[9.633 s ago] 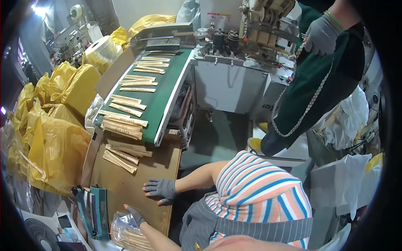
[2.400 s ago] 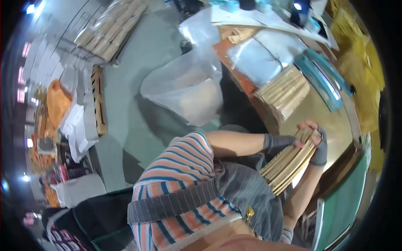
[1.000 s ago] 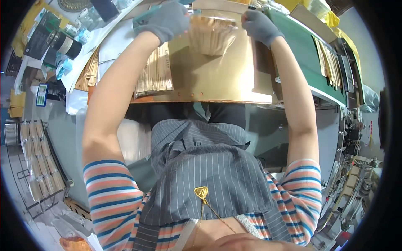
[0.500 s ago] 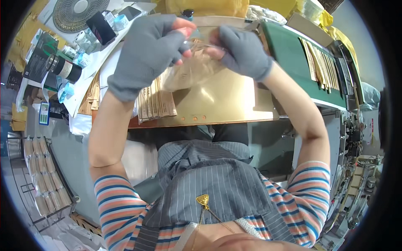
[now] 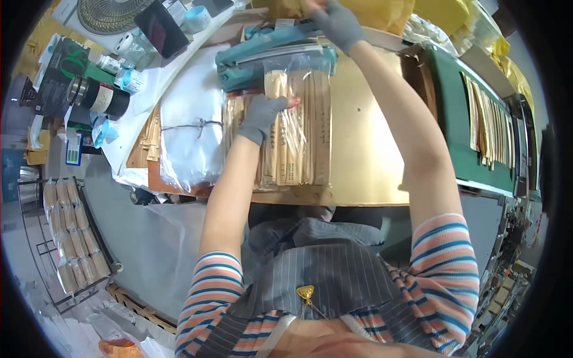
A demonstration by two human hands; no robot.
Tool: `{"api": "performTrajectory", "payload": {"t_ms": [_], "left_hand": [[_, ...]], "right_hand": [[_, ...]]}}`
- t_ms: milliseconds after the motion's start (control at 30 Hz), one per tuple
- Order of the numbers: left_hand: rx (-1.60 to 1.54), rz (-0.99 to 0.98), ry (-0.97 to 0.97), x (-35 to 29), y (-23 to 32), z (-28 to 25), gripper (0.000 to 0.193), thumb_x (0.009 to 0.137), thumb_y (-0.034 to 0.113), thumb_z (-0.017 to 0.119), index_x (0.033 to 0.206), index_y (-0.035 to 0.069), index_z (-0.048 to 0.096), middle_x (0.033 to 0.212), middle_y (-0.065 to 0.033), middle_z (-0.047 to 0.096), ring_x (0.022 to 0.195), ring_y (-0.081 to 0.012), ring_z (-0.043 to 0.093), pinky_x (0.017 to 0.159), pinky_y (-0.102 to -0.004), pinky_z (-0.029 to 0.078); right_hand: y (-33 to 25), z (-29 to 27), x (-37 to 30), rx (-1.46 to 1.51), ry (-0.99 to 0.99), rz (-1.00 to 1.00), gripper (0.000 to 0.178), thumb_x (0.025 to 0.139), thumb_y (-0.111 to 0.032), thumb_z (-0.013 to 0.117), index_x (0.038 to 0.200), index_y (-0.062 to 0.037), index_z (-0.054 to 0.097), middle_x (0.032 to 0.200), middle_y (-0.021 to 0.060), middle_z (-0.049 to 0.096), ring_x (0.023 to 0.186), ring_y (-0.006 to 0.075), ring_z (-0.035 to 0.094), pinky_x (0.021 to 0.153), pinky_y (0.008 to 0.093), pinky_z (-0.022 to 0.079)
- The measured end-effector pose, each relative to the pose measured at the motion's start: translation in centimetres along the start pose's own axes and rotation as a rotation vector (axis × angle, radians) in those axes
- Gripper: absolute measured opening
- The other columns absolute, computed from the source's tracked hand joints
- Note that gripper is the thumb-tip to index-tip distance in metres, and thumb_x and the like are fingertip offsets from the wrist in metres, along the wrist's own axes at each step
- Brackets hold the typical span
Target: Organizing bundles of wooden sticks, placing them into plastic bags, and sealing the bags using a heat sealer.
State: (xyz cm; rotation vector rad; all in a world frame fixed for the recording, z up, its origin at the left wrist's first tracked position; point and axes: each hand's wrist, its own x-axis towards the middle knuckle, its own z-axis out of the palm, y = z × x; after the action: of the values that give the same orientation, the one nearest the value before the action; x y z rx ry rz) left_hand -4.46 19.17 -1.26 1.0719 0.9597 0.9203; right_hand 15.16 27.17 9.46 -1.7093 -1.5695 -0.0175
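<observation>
A clear plastic bag (image 5: 318, 128) packed with long, narrow tan paper sleeves (image 5: 290, 158) lies on the brass-coloured table top (image 5: 367, 134). Resting on its left side is my left hand (image 5: 261, 117), in a grey fingerless glove, with a bare fingertip stretched across the plastic. More sleeves (image 5: 234, 111) lie partly hidden behind that hand. My right hand (image 5: 338, 25), gloved alike, reaches to the far edge, beyond the bag. Its fingers are curled together at the picture's top, and what they hold, if anything, cannot be made out. A long teal bundle (image 5: 239, 61) lies just behind the bag.
Left of the bag sits a tied clear plastic package (image 5: 190, 140). A phone (image 5: 160, 28), a black cylinder (image 5: 107, 100) and a fan (image 5: 113, 13) crowd the left side. Rows of sleeves (image 5: 490, 124) stand on a green board (image 5: 450, 89) at right. Packed bundles (image 5: 74, 230) fill a rack at lower left.
The bag, held up between both hands before, now lies on the table. My left hand has come down onto it; my right hand has moved up to the far edge. The view has shifted.
</observation>
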Motion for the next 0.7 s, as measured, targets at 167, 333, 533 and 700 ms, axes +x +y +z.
{"api": "performTrajectory", "payload": {"t_ms": [167,333,533,700], "left_hand": [[0.067,-0.156,0.172,4.2,1.2,-2.8,0.032,0.072,0.017,0.073,0.097,-0.001,0.066,0.09,-0.0064,0.066,0.079,-0.0161,0.061,0.074,-0.0274,0.048],[0.169,-0.145,0.233,3.9,0.7,-2.2,0.035,0.067,0.019,0.077,0.091,-0.004,0.067,0.085,-0.0061,0.066,0.074,-0.0123,0.059,0.068,-0.0257,0.046],[0.102,-0.061,0.193,3.8,0.7,-3.0,0.03,0.067,0.014,0.075,0.09,-0.004,0.067,0.084,-0.0054,0.066,0.072,-0.0106,0.059,0.069,-0.0243,0.046],[0.038,-0.059,0.174,4.2,0.4,-2.4,0.032,0.067,0.014,0.075,0.093,-0.003,0.066,0.087,-0.0057,0.066,0.075,-0.0115,0.059,0.072,-0.0248,0.046]], "right_hand": [[-3.0,-0.7,2.3,-0.116,-0.155,-0.258,0.03,0.08,-0.038,0.052,0.089,-0.0103,0.06,0.078,0.0131,0.064,0.075,0.0323,0.062,0.066,0.0437,0.048],[7.7,7.2,-0.1,-0.296,-0.175,-0.112,0.023,0.081,-0.031,0.051,0.084,-0.011,0.061,0.081,0.0152,0.064,0.075,0.0349,0.061,0.065,0.0438,0.048],[5.9,7.2,-0.2,-0.264,-0.208,-0.018,0.014,0.078,-0.026,0.054,0.084,-0.0166,0.062,0.085,0.0078,0.064,0.079,0.0298,0.062,0.066,0.041,0.049],[6.4,6.6,0.0,-0.253,-0.17,-0.013,0.018,0.08,-0.031,0.054,0.083,-0.0144,0.062,0.082,0.0118,0.064,0.077,0.0311,0.062,0.065,0.0424,0.048]]}}
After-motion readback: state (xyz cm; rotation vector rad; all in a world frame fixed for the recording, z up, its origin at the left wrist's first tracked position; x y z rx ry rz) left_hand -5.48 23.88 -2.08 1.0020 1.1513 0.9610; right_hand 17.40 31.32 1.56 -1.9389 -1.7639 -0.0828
